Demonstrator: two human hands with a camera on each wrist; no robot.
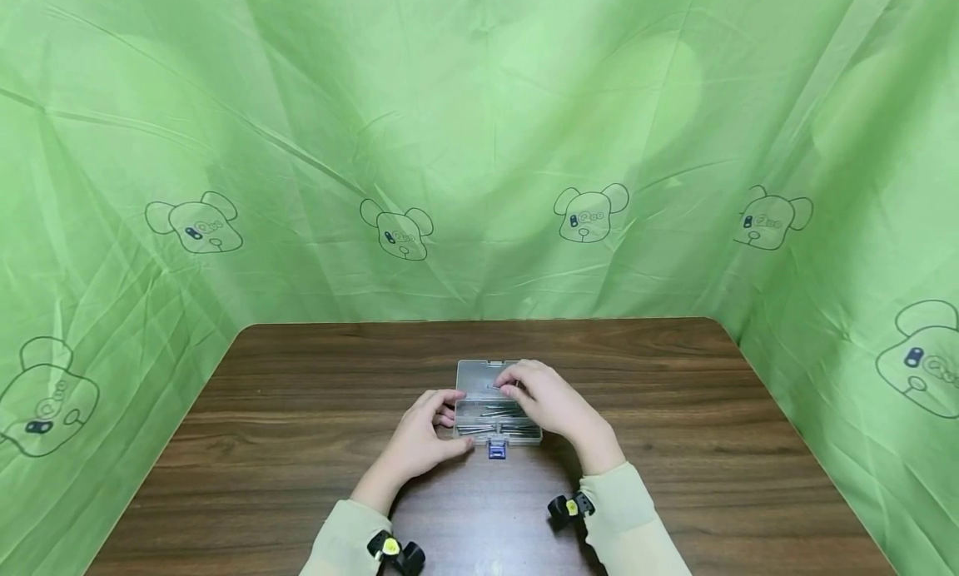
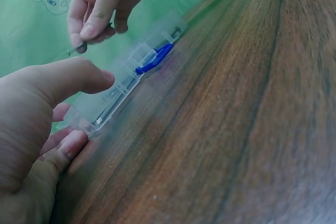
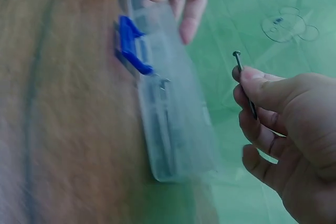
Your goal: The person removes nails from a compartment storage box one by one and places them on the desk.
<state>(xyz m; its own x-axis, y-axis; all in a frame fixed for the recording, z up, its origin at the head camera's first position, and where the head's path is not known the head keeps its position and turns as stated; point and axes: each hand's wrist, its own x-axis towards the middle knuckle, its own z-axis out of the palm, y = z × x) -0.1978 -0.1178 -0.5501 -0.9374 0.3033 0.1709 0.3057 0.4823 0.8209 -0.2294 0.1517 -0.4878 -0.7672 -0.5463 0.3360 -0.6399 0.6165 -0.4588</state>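
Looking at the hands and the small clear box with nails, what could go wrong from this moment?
1. The right hand pinches a single nail only between thumb and fingertips above the clear plastic box; it could slip and drop onto the table.
2. The left hand steadies just one end of the box; a push might slide it.
3. The nails lying loose in the open box could spill if it tips.

Left hand [image 2: 31, 129] steadies end of clear plastic box [image 2: 123, 80], blue latch [image 2: 153, 60], on wooden table [image 2: 236, 119]. Right hand [image 2: 102, 3] above pinches nail [image 2: 76, 50].
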